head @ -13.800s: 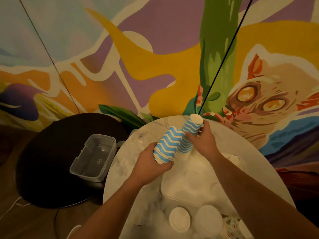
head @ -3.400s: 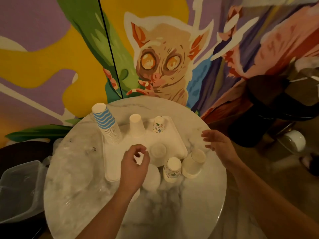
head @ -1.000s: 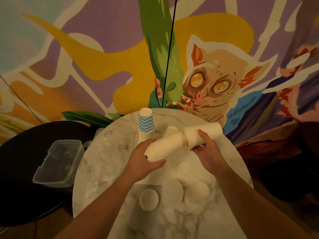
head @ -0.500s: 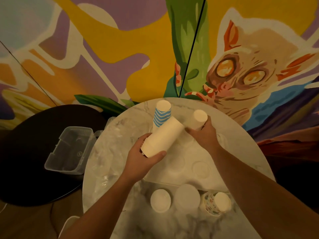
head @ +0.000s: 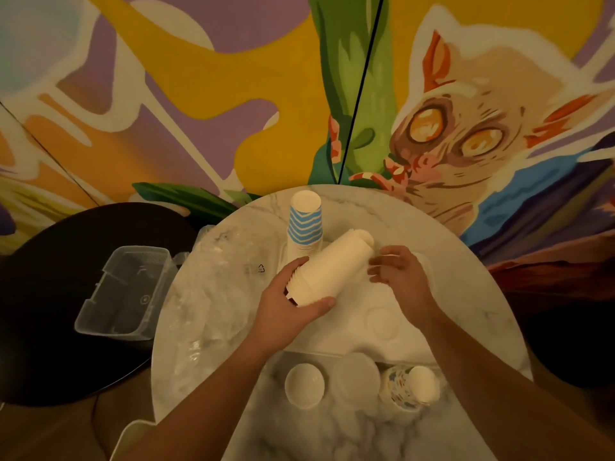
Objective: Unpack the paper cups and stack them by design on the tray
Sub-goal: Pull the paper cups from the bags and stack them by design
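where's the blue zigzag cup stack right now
In the head view, the blue zigzag cup stack stands upside down at the tray's far left corner, just behind the plain white stack gripped by the left hand.

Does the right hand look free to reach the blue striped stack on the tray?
Probably not directly: the right hand is empty, but the plain stack held by the left hand lies across the way to the blue stack.
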`<control>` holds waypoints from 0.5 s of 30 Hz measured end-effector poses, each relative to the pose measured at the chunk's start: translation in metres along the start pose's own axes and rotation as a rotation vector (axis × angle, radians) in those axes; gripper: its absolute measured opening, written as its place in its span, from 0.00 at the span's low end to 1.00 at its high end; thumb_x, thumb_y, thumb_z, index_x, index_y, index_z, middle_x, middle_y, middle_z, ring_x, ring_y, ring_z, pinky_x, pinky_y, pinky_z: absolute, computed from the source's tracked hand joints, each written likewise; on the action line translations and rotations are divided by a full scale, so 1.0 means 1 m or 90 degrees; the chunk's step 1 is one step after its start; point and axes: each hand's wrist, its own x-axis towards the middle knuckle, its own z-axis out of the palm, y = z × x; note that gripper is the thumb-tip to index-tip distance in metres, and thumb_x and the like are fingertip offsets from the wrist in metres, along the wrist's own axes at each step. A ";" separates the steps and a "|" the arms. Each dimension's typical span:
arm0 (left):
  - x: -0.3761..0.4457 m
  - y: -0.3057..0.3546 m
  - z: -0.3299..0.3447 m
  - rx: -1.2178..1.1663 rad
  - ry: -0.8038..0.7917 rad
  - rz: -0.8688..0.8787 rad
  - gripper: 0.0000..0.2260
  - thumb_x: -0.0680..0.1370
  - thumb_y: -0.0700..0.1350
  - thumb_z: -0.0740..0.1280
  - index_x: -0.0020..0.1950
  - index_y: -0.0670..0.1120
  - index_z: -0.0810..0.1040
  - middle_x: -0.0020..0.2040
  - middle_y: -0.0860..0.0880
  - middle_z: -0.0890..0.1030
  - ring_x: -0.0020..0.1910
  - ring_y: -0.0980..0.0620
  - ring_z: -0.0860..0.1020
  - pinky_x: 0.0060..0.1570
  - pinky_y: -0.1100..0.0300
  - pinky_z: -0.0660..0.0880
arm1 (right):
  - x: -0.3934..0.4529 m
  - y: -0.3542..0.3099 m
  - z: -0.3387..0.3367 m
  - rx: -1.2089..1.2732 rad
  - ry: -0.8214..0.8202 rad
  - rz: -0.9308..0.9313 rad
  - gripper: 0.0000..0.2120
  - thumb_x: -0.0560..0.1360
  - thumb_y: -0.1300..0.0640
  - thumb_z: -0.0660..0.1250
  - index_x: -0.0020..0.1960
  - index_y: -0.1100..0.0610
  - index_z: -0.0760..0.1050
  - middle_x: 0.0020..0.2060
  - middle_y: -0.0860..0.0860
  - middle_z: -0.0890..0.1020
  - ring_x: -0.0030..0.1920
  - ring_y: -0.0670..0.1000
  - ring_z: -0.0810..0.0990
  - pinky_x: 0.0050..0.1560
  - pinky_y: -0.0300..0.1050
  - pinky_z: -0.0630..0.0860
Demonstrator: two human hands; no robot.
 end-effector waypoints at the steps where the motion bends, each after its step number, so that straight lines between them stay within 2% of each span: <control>1: 0.000 0.003 0.005 0.005 -0.008 0.007 0.39 0.63 0.54 0.84 0.71 0.55 0.73 0.66 0.58 0.79 0.65 0.59 0.77 0.63 0.55 0.77 | -0.013 -0.007 -0.002 0.102 -0.076 0.031 0.15 0.75 0.74 0.62 0.56 0.59 0.74 0.49 0.60 0.83 0.48 0.63 0.82 0.49 0.52 0.82; 3: -0.001 0.011 0.017 0.003 -0.027 0.019 0.44 0.60 0.58 0.83 0.73 0.57 0.70 0.68 0.58 0.77 0.67 0.60 0.75 0.66 0.55 0.75 | -0.038 -0.020 -0.001 0.202 -0.202 0.074 0.17 0.75 0.66 0.66 0.64 0.60 0.73 0.53 0.58 0.83 0.53 0.61 0.82 0.55 0.55 0.81; 5: -0.002 0.019 0.027 0.022 -0.056 0.040 0.47 0.59 0.59 0.84 0.75 0.57 0.68 0.68 0.59 0.76 0.66 0.62 0.75 0.66 0.58 0.74 | -0.054 -0.030 0.003 0.199 -0.235 0.066 0.21 0.76 0.59 0.71 0.67 0.56 0.72 0.59 0.55 0.83 0.60 0.56 0.82 0.59 0.56 0.80; 7: -0.003 0.027 0.034 0.040 -0.077 0.054 0.48 0.59 0.58 0.85 0.75 0.56 0.68 0.67 0.60 0.76 0.66 0.64 0.74 0.65 0.60 0.75 | -0.064 -0.038 0.005 0.199 -0.190 0.037 0.22 0.74 0.58 0.71 0.67 0.52 0.72 0.60 0.53 0.83 0.61 0.53 0.82 0.58 0.54 0.80; 10: -0.005 0.035 0.037 0.040 -0.094 0.055 0.49 0.58 0.59 0.85 0.75 0.54 0.69 0.66 0.61 0.76 0.63 0.64 0.75 0.61 0.61 0.76 | -0.070 -0.044 -0.001 0.220 -0.134 0.022 0.18 0.76 0.62 0.69 0.65 0.53 0.73 0.58 0.53 0.84 0.61 0.54 0.82 0.57 0.54 0.81; 15: -0.009 0.043 0.039 0.043 -0.092 0.067 0.41 0.61 0.50 0.85 0.71 0.51 0.73 0.61 0.58 0.80 0.57 0.65 0.78 0.53 0.68 0.77 | -0.076 -0.048 -0.007 0.229 -0.084 0.012 0.20 0.74 0.62 0.71 0.65 0.55 0.73 0.59 0.56 0.83 0.60 0.56 0.82 0.53 0.54 0.82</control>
